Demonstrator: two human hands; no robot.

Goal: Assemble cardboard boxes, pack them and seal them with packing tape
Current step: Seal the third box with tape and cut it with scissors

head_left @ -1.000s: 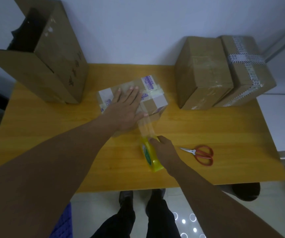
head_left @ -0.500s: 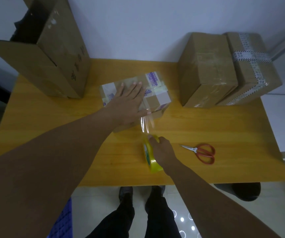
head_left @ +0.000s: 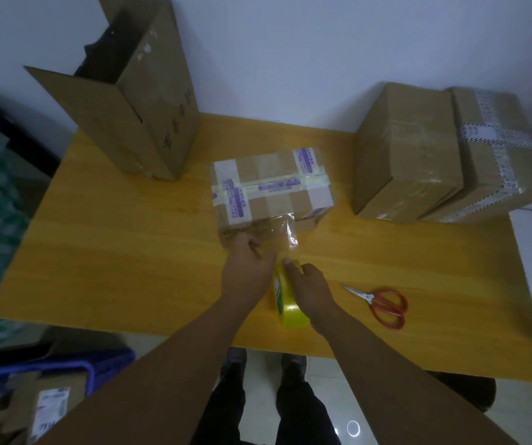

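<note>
The right hand (head_left: 309, 290) grips the yellow tape roll (head_left: 285, 308) on the worktop (head_left: 129, 252) just before the taped box (head_left: 271, 187), a clear strip (head_left: 285, 232) joining them, while the left hand (head_left: 245, 271) curls its fingers (head_left: 254, 245) beside the strip, hold unclear

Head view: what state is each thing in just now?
Small box: closed, taped over the top.
Yellow tape roll: gripped by right hand.
Clear tape strip: stretched from roll to the box's near side.
Left hand: at the strip, grip unclear.
Scissors: blades shut, lying on table.
Tall box: open.
Plain right box: sealed.
Striped-tape box: sealed.
</note>
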